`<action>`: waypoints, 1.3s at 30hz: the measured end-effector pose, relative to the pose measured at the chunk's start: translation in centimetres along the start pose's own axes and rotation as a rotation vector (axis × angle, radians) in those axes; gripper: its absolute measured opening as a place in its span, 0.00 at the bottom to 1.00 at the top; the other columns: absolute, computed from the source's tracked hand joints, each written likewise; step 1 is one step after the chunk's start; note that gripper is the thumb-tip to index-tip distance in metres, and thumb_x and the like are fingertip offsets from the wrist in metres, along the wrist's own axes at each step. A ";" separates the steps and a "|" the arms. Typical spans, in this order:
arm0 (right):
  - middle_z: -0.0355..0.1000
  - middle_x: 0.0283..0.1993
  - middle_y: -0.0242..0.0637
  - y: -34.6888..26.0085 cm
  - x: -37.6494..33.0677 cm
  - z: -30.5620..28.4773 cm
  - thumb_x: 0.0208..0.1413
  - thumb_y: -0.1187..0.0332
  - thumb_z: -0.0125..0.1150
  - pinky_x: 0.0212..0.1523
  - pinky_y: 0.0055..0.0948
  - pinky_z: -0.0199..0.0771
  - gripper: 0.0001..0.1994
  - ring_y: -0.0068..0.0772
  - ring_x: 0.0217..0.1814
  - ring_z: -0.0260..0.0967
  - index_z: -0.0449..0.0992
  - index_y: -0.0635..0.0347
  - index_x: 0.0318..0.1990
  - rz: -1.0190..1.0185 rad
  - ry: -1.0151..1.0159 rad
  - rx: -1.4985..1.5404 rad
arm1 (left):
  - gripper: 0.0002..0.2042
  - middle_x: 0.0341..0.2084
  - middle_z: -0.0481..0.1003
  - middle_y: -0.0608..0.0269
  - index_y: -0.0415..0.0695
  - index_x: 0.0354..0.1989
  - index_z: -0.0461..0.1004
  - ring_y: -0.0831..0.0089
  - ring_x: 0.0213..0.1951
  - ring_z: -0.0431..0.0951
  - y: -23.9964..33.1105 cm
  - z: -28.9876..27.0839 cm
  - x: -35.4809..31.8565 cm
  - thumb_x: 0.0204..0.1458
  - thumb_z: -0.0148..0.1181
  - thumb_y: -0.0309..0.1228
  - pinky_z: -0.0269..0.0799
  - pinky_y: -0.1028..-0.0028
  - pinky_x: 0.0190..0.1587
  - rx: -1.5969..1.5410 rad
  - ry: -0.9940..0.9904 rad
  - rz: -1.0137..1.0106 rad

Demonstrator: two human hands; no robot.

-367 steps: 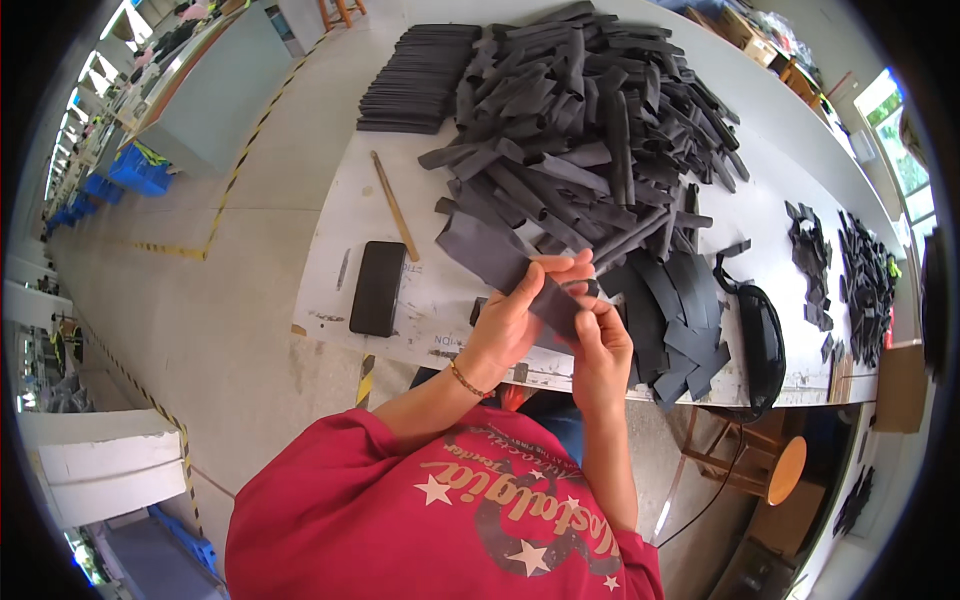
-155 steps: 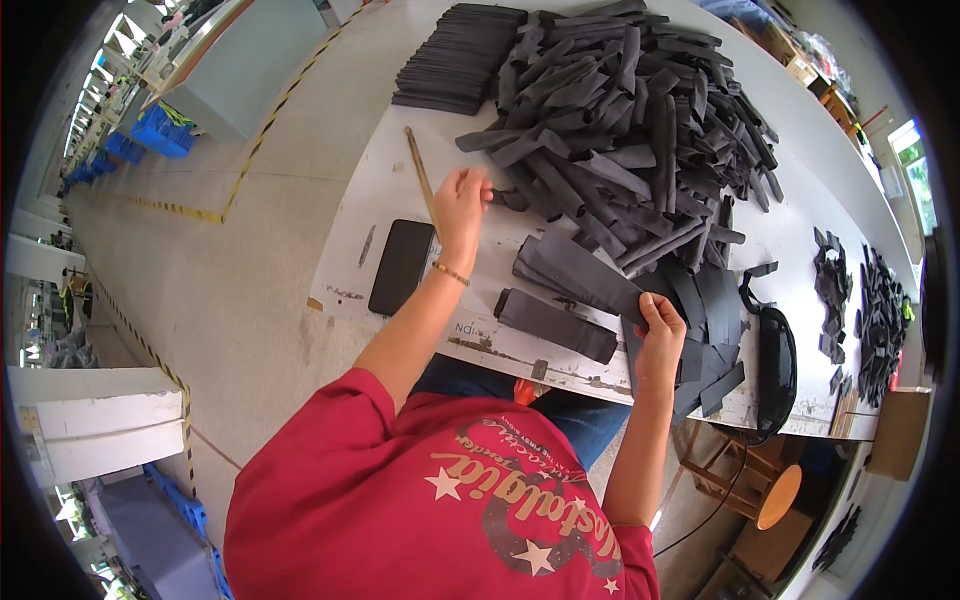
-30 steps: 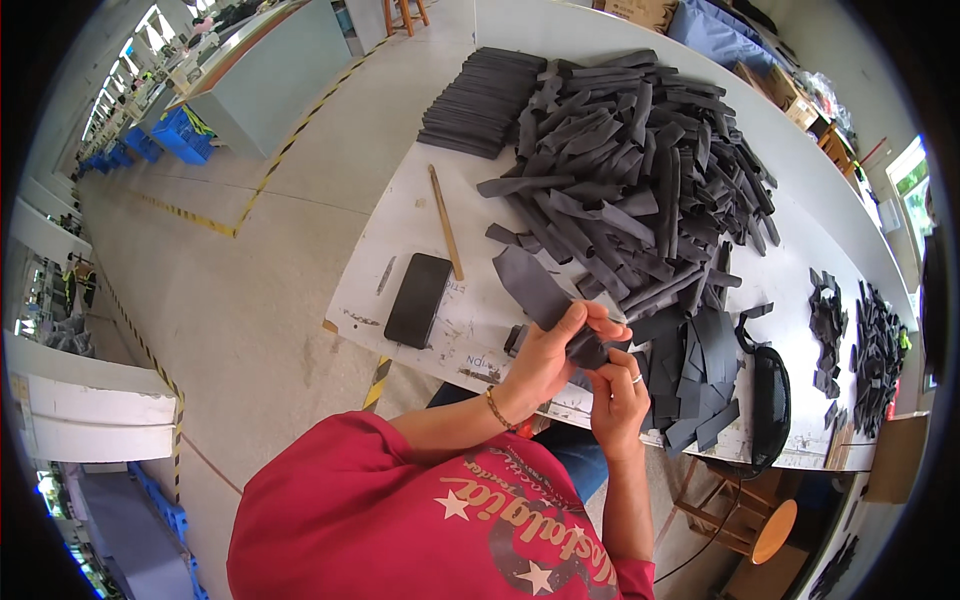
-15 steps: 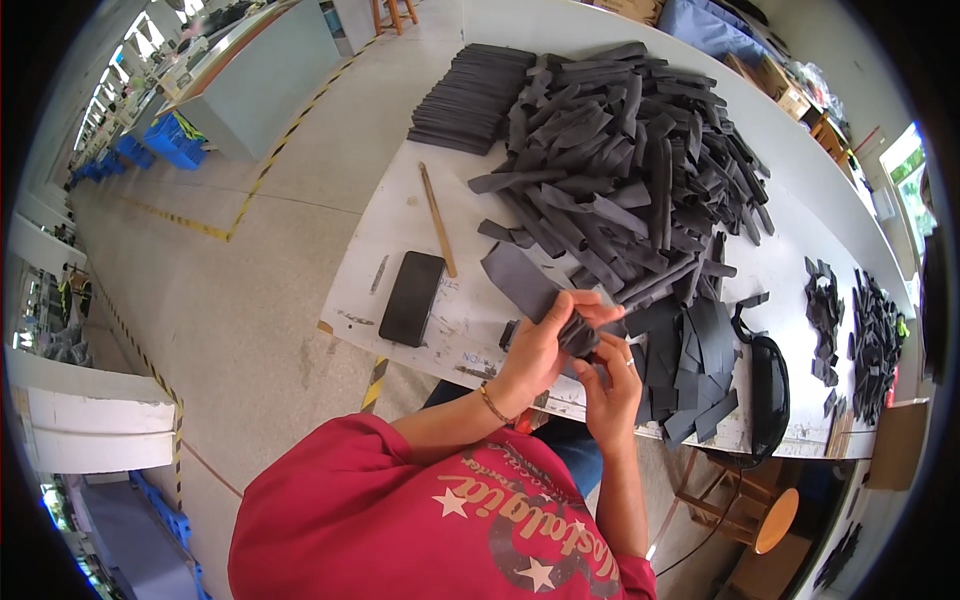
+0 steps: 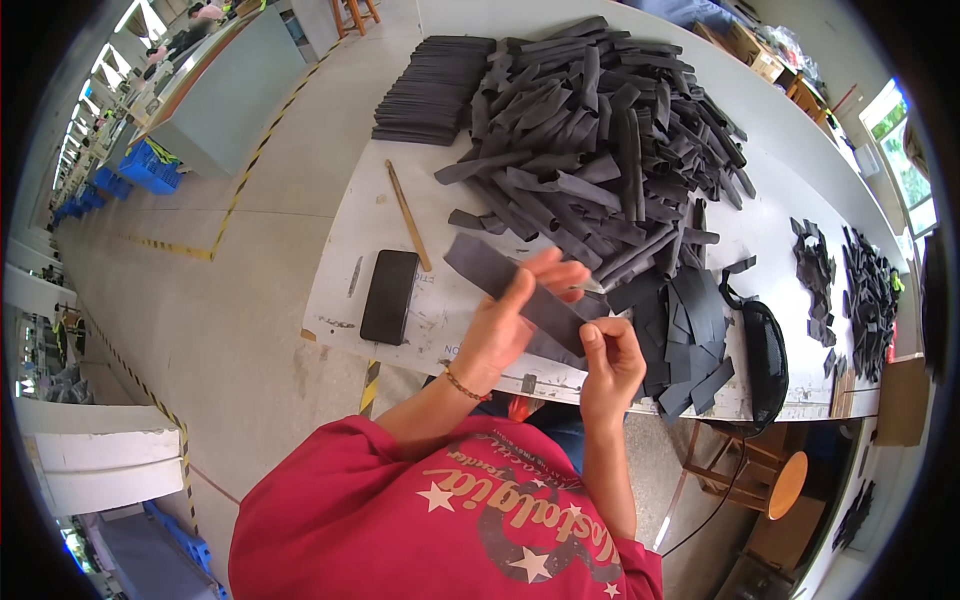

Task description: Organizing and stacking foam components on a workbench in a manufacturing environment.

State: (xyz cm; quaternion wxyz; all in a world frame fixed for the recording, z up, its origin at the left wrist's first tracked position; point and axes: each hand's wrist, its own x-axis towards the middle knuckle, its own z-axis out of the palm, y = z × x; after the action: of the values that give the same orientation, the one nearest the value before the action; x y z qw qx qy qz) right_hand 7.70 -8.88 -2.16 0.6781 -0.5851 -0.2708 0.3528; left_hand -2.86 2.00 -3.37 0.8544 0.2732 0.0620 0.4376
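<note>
A flat, dark grey fabric strip (image 5: 555, 318) stretches slantwise between my hands above the table's near edge. My left hand (image 5: 500, 325) holds it near its middle, thumb on top and fingers on the far side, slightly blurred. At the strip's lower right end, my right hand (image 5: 612, 365) pinches it between thumb and curled fingers. Just beyond my hands lies a big heap of dark grey folded or tube-like strips (image 5: 600, 140). Flat dark pieces (image 5: 690, 330) lie loosely overlapped to the right of my right hand.
On the white table (image 5: 335, 235) lie a black phone (image 5: 388, 298), a wooden stick (image 5: 408, 217) and a neat row of dark strips (image 5: 432, 90). A black mesh-like object (image 5: 766, 365) sits at the right edge. More dark scraps (image 5: 870, 310) lie farther right; below stands a wooden stool (image 5: 786, 486).
The strip was bunched between my hands and is now drawn out flat. My left hand has moved left and its fingers have loosened; my right hand holds the strip's end.
</note>
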 end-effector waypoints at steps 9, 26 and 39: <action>0.66 0.32 0.24 0.6 0.1 -1.7 0.56 0.79 0.61 0.35 0.14 0.59 0.04 0.14 0.34 0.59 0.72 0.63 0.34 -0.192 0.003 -0.125 | 0.10 0.36 0.79 0.49 0.36 0.43 0.75 0.55 0.42 0.81 1.5 -3.8 -0.6 0.58 0.59 0.29 0.78 0.61 0.44 0.100 0.272 0.003; 0.71 0.30 0.23 6.7 6.8 -6.8 0.55 0.70 0.62 0.32 0.15 0.58 0.05 0.13 0.29 0.61 0.77 0.63 0.35 0.161 0.091 0.007 | 0.11 0.23 0.75 0.69 0.37 0.35 0.79 0.85 0.25 0.71 2.5 -9.9 4.5 0.53 0.63 0.34 0.65 0.83 0.27 0.889 0.585 0.094; 0.70 0.35 0.40 5.0 4.8 -11.5 0.56 0.71 0.59 0.34 0.34 0.69 0.06 0.38 0.32 0.69 0.76 0.61 0.39 -0.278 0.438 -1.052 | 0.18 0.19 0.75 0.57 0.33 0.25 0.73 0.72 0.15 0.75 1.8 -9.9 12.4 0.53 0.63 0.40 0.71 0.77 0.18 0.801 0.621 -0.166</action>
State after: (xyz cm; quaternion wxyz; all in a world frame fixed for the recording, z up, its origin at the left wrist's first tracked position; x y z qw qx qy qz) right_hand 18.74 -11.69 -9.28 0.3766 -0.8614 -0.3372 -0.0503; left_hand -0.02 16.66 -9.14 0.6559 0.4303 0.4971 0.3708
